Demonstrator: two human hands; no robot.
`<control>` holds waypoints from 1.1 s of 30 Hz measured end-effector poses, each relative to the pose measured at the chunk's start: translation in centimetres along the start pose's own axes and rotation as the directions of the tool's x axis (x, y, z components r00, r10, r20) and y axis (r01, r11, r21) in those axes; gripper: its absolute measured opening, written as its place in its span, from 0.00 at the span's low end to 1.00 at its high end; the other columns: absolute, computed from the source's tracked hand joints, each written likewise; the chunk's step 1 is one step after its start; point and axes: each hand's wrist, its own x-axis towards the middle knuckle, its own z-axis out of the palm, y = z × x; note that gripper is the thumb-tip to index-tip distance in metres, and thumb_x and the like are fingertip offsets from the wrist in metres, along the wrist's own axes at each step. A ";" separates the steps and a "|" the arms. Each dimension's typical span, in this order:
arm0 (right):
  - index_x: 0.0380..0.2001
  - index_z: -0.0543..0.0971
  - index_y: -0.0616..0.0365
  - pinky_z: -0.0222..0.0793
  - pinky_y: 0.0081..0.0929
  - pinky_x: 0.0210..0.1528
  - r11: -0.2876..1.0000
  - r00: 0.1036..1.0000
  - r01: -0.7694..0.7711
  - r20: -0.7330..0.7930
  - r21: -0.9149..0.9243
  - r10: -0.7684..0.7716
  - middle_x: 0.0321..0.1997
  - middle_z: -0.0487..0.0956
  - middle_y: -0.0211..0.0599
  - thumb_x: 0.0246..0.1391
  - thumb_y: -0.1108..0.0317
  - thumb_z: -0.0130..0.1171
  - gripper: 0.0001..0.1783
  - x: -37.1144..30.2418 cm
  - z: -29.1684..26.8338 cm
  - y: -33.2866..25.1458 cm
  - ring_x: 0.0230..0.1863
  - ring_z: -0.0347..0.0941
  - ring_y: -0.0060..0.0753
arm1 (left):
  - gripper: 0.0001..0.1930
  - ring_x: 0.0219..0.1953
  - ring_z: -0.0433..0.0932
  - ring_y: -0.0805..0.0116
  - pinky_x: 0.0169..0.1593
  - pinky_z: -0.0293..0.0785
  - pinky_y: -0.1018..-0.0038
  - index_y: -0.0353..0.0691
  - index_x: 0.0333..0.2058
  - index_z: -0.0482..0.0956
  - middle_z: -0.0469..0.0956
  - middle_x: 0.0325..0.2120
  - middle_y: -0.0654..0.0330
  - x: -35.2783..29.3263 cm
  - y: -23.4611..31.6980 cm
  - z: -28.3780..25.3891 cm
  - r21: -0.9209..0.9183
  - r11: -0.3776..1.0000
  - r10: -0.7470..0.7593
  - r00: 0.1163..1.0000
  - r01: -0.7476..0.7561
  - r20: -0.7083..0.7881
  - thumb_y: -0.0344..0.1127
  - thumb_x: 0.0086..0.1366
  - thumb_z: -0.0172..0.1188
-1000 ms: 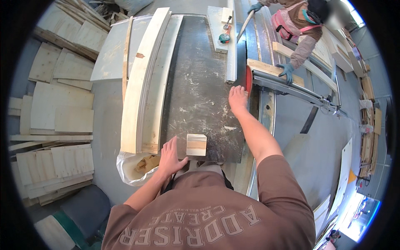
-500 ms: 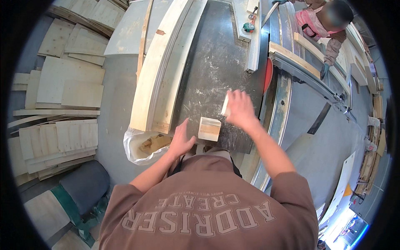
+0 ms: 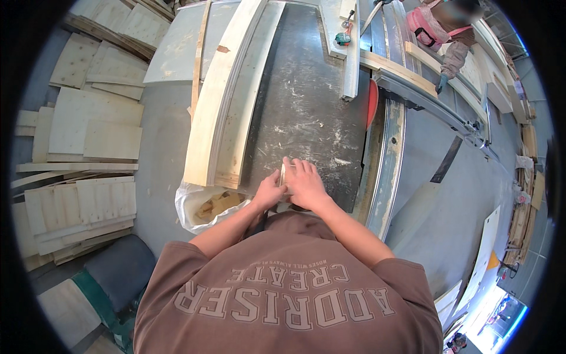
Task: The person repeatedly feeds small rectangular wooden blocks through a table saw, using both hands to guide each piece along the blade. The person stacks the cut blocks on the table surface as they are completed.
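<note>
My right hand [image 3: 305, 184] lies over a small stack of pale wooden pieces at the near edge of the dark machine table [image 3: 295, 118], its fingers closed around them. Only a thin edge of a wooden piece [image 3: 283, 174] shows between my hands. My left hand [image 3: 270, 191] presses against the left side of that stack, thumb and fingers drawn together. Most of the stack is hidden under my hands and against my shirt.
Long pale boards [image 3: 221, 106] stand along the table's left side. A white bag [image 3: 187, 207] with wood offcuts sits below them. Right of the table run a red guard [image 3: 372, 105] and a metal rail [image 3: 388, 171]. A gloved co-worker [image 3: 454, 56] handles boards at far right.
My right hand has brought a thin wooden piece left and nearer, onto the small block stack. My left hand has moved right to meet it. The co-worker appears slightly shifted with the view.
</note>
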 end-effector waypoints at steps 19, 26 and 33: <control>0.80 0.44 0.72 0.59 0.49 0.78 0.652 0.879 -0.399 0.067 0.644 0.472 0.76 0.66 0.66 0.53 0.62 0.71 0.62 -3.5 5.6 2.6 0.75 0.64 0.61 | 0.58 0.78 0.59 0.39 0.78 0.60 0.55 0.23 0.78 0.46 0.57 0.76 0.31 -0.5 3.8 0.5 0.260 0.958 0.139 0.988 -0.118 -0.065 0.39 0.58 0.73; 0.79 0.55 0.69 0.56 0.50 0.80 0.989 0.981 -0.124 0.159 0.081 0.110 0.80 0.62 0.55 0.39 0.59 0.83 0.68 -2.0 -1.3 3.9 0.80 0.59 0.54 | 0.58 0.74 0.65 0.45 0.75 0.64 0.54 0.35 0.76 0.57 0.66 0.72 0.42 -0.5 7.7 -2.4 0.800 0.417 0.421 0.872 -0.432 0.251 0.41 0.48 0.79; 0.57 0.72 0.63 0.66 0.44 0.69 0.997 0.997 -0.073 0.017 -0.033 0.073 0.53 0.78 0.42 0.32 0.59 0.82 0.47 -1.3 -0.7 4.3 0.61 0.74 0.46 | 0.50 0.63 0.74 0.52 0.66 0.72 0.57 0.37 0.66 0.69 0.76 0.58 0.54 0.8 7.0 -2.4 0.788 0.431 0.424 0.870 -0.439 0.252 0.37 0.41 0.82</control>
